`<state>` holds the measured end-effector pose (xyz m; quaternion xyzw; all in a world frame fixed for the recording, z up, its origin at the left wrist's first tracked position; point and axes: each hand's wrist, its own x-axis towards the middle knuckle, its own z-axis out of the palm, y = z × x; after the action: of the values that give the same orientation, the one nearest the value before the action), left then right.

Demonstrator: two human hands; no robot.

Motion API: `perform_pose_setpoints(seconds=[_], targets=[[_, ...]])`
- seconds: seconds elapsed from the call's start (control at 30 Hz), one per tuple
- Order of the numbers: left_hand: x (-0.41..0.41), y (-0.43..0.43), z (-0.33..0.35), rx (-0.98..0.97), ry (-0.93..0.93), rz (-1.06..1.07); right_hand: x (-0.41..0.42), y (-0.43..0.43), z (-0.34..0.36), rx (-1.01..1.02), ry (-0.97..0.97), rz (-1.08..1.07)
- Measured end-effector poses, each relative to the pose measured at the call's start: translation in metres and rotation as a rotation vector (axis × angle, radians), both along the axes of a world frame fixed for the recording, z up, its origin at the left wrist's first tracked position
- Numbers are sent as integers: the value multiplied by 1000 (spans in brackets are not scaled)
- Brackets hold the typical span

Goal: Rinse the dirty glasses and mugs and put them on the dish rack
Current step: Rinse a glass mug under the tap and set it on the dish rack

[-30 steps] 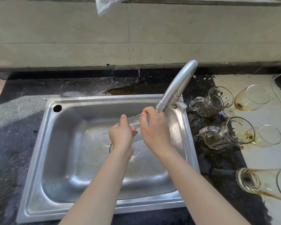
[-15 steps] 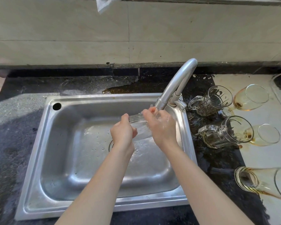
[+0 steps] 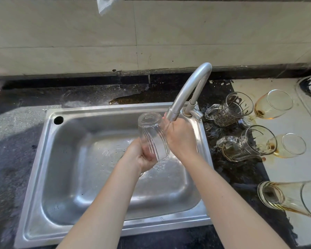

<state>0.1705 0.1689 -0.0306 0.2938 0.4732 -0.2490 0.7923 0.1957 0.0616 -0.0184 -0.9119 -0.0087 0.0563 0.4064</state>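
Observation:
A clear ribbed glass (image 3: 152,135) is held upside down over the steel sink (image 3: 75,177), base up and tilted away from me. My left hand (image 3: 142,157) grips its rim end from below. My right hand (image 3: 180,136) presses against its right side, just under the spout of the curved tap (image 3: 188,88). Right of the sink lie two glass mugs (image 3: 229,110) (image 3: 246,144) on their sides, with two stained stemmed glasses (image 3: 273,104) (image 3: 288,145) beyond them. A tall stained glass (image 3: 291,196) lies nearer me.
Dark wet countertop (image 3: 16,141) surrounds the sink, with a brown spill (image 3: 131,99) behind it. A pale surface (image 3: 294,169) with brown stains lies at the right. A tiled wall (image 3: 151,36) rises behind. No dish rack is in view.
The glass has turned from lying sideways under the spout to base-up. My left hand has shifted down to its rim end, and my right hand stays at its side.

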Motion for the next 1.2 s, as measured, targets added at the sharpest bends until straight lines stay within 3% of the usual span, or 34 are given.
perform_pose_setpoints(seconds=[0.03, 0.1, 0.23, 0.33, 0.43, 0.5, 0.6, 0.67, 0.8, 0.93, 1.07, 1.2], targets=[[-1, 2, 1, -1, -12, -16, 0, -5, -2, -94, -41, -14], [-1, 8, -2, -5, 30, -13, 1, -10, -3, -71, -72, -76], [3, 6, 4, 102, 1, -129, 8, -4, -15, 376, 227, -221], [8, -8, 16, 387, -105, -231, 6, 1, -19, 549, 286, -408], [9, -20, 17, 740, -200, -321, 0, -2, -21, 550, 281, -532], [2, -29, 19, 1037, -388, -340, -4, -5, -21, 545, 285, -567], [-8, -42, 24, 1180, -632, -263, -10, -9, -25, 553, 236, -599], [-1, -39, 22, 1068, -648, -290, -12, -15, -24, 536, 166, -569], [21, -22, 23, 515, -623, -200, -15, -21, -11, 458, 31, -428], [9, -11, 11, 372, -564, -341, -5, -10, 2, 522, 4, -423], [-3, 8, 3, 160, -306, -532, -3, -6, 8, 540, -48, -263], [1, 22, -3, -37, -261, -476, -12, -4, 1, 505, -42, -156]])
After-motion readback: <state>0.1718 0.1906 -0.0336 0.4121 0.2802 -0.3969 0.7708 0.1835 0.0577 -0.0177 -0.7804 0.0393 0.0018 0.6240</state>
